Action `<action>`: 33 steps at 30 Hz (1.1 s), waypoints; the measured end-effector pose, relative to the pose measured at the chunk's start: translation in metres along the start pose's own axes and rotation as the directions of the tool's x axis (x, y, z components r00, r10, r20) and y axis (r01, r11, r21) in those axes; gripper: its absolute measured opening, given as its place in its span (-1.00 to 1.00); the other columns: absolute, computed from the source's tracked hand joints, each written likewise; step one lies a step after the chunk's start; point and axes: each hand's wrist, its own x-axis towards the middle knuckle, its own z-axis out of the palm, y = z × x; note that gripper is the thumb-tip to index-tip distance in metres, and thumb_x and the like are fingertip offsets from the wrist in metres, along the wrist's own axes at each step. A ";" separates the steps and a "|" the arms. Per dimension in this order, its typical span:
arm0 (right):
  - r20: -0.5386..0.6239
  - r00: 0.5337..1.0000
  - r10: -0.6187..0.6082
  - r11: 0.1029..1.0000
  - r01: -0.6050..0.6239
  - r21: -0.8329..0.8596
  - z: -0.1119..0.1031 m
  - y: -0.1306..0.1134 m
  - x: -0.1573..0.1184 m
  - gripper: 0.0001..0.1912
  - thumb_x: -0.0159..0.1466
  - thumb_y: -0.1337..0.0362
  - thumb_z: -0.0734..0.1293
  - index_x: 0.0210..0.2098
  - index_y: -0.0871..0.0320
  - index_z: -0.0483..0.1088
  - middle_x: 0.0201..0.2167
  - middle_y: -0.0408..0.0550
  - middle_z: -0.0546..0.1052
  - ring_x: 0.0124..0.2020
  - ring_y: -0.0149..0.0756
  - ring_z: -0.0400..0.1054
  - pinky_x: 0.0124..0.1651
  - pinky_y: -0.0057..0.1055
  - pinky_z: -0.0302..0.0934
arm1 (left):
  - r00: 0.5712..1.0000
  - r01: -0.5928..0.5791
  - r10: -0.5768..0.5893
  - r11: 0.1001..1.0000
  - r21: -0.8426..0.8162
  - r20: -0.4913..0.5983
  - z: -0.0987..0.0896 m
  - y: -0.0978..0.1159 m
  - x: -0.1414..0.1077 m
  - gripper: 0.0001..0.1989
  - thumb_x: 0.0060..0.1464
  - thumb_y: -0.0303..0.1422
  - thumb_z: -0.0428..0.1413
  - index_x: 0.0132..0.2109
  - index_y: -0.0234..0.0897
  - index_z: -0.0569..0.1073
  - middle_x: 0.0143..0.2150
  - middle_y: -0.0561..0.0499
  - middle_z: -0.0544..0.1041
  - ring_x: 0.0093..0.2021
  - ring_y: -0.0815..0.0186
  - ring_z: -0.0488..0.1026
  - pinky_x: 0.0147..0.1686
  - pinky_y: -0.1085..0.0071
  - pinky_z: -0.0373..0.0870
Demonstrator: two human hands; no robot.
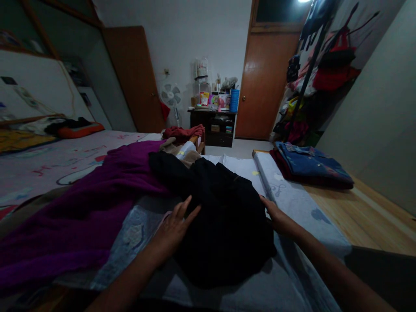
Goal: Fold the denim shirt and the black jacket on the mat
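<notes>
Left hand [173, 223] spread loosely against black garment [224, 221]; right hand [277, 215] at its side, grip unclear. Bunched folds probably want even, outward smoothing.

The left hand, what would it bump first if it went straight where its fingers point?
The left hand would meet the black cloth first; they even seem to touch, though dim light makes depth unclear.
</notes>
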 end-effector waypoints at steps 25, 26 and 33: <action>0.203 0.974 -0.097 0.980 0.058 0.190 -0.022 -0.072 0.040 -0.09 0.15 0.30 0.33 0.37 0.08 -0.21 0.36 0.04 -0.02 0.35 -0.09 -0.13 0.35 -0.11 -0.20 | 0.927 -0.047 -0.213 0.752 -0.657 -0.310 -0.017 0.041 0.148 -0.85 0.04 -0.39 -0.02 -0.48 -0.27 0.30 -0.56 0.13 0.33 -0.51 0.41 0.28 -0.50 0.53 0.10; 0.197 0.974 -0.108 0.983 0.075 0.169 -0.023 -0.075 0.040 -0.07 0.14 0.30 0.34 0.37 0.08 -0.22 0.36 0.04 -0.02 0.35 -0.08 -0.13 0.35 -0.11 -0.19 | 0.913 -0.067 -0.241 0.707 -0.704 -0.329 -0.018 0.039 0.151 -0.83 0.06 -0.37 -0.03 -0.48 -0.28 0.29 -0.55 0.13 0.32 -0.51 0.42 0.26 -0.50 0.53 0.11; -0.101 0.986 -0.129 0.962 0.100 -0.254 0.015 -0.061 0.044 -0.30 0.13 0.26 0.35 0.25 0.03 0.13 0.27 0.08 0.17 0.32 0.16 -0.13 0.33 0.09 -0.26 | 0.963 -0.010 -0.183 0.713 -0.701 -0.200 -0.011 0.045 0.159 -0.94 0.00 -0.42 0.02 -0.33 -0.28 0.37 -0.43 0.06 0.45 -0.40 0.33 0.38 -0.37 0.47 0.27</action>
